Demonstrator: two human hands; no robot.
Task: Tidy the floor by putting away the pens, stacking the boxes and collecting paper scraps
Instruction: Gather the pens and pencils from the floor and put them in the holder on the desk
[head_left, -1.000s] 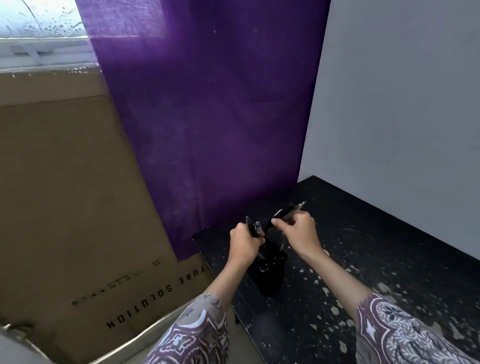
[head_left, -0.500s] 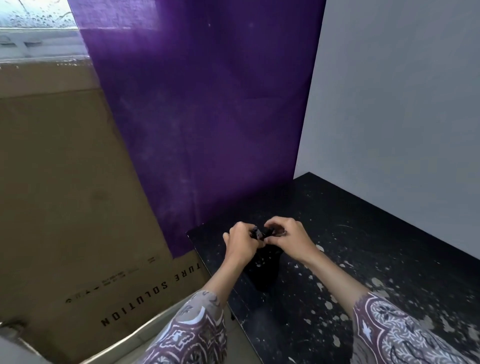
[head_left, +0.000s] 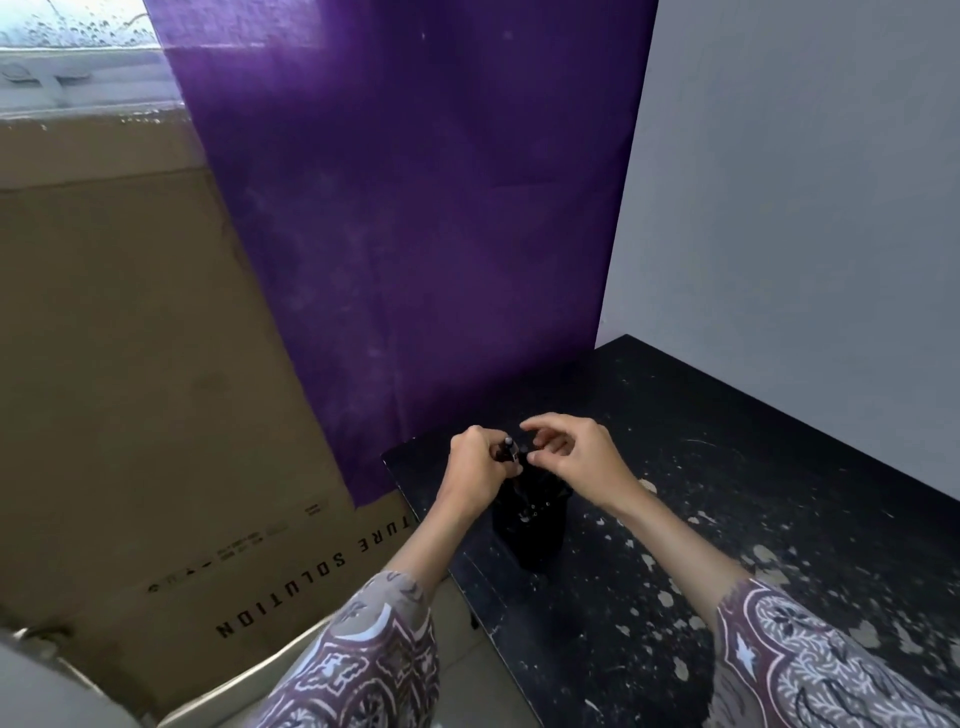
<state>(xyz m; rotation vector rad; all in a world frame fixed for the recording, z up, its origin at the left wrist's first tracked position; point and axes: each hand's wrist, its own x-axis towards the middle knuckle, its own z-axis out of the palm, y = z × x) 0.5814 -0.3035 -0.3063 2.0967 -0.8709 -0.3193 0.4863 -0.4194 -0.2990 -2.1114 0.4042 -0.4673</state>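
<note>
A black pen holder (head_left: 530, 525) stands near the front left corner of a black, paint-flecked table (head_left: 753, 493). My left hand (head_left: 475, 470) grips dark pens (head_left: 508, 450) just above the holder's left rim; a silver-tipped end sticks up past my fingers. Over the holder's mouth hovers my right hand (head_left: 576, 457), fingers loosely curled and parted, with nothing between them. What lies inside the holder is too dark to make out.
A purple cloth (head_left: 415, 234) hangs behind the table. A large cardboard box (head_left: 130, 389) printed with black letters leans at the left. A grey wall (head_left: 805, 182) bounds the table at the right. Pale floor shows below the table's left edge.
My right hand carried a pen down to the holder and let go; its fingers have now spread above the holder. My left hand stayed in place, gripping its pens.
</note>
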